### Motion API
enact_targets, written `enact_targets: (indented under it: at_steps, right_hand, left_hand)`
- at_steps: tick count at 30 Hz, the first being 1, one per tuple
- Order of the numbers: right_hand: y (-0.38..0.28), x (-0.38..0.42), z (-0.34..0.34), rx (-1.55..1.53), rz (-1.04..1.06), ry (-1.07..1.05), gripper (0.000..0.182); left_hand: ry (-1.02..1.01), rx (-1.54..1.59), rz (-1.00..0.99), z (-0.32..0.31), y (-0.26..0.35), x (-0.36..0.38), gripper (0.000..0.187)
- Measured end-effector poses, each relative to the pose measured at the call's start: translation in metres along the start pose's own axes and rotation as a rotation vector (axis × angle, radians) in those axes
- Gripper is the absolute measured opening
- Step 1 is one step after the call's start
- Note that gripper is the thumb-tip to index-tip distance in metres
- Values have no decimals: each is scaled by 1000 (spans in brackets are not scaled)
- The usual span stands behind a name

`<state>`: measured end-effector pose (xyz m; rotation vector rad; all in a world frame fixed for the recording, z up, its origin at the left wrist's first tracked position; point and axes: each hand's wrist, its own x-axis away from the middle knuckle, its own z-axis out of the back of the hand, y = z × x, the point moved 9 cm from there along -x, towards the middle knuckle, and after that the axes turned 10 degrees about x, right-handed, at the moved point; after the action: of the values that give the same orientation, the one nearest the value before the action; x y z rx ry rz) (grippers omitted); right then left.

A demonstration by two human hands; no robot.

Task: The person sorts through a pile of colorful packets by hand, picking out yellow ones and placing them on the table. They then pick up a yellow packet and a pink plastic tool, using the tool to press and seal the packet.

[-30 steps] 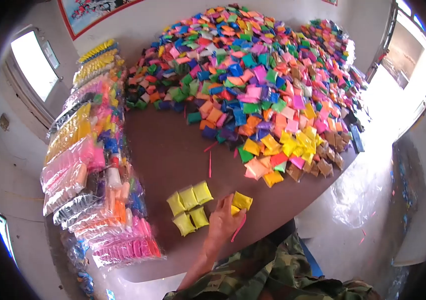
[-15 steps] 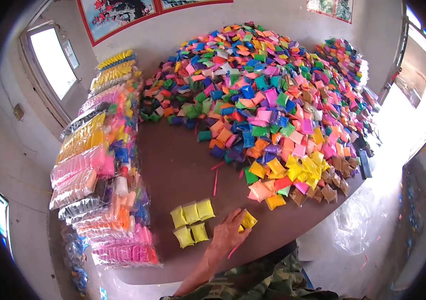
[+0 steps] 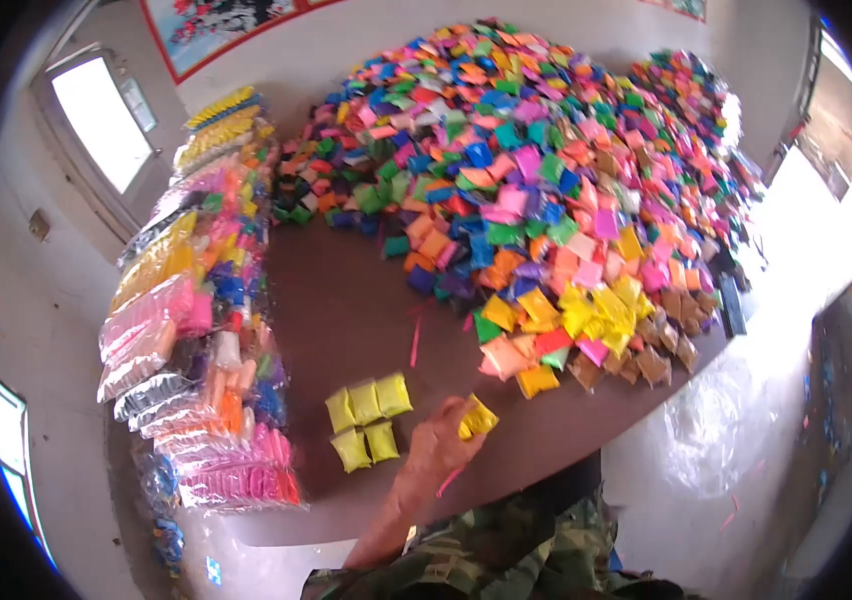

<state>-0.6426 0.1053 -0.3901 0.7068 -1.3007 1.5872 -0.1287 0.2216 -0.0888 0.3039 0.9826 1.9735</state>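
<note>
My left hand (image 3: pixel 437 437) reaches in from the lower left, over the front part of the brown table (image 3: pixel 331 320). Its fingers are closed round a small yellow packet (image 3: pixel 479 417), which sticks out on the right side of the hand. Whether more than one packet is in the grip cannot be seen. Just left of the hand, several paler yellow packets (image 3: pixel 366 401) lie flat in two short rows. A thin pink strip (image 3: pixel 449 483) shows beside my wrist. My right hand is out of view.
A big heap of colourful packets (image 3: pixel 506 170) covers the back and right of the table, with bright yellow packets (image 3: pixel 601 310) at its near edge. Clear bags of packets (image 3: pixel 201 290) line the left edge. Clear plastic (image 3: pixel 711 430) lies on the floor at right.
My left hand has lifted the yellow packet slightly off the table, its fingers now more curled round it. The whole view has shifted a little.
</note>
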Motion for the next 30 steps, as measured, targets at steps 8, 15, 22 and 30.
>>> enact_targets:
  at_steps: [8,15,22,30]
  right_hand:
    - [85,20,-54,156,300,-158,18]
    - [18,33,4,-16,156,125,17]
    - [-50,59,29,-305,209,317,32]
    - [-58,60,19,-423,218,336,32]
  left_hand:
    - [128,30,-128,10,29,-10,47]
    - [64,265,-134,0,83,-46,47]
    - [64,423,-111,-20,74,-116,41]
    - [2,340,-162,-41,85,-194,36]
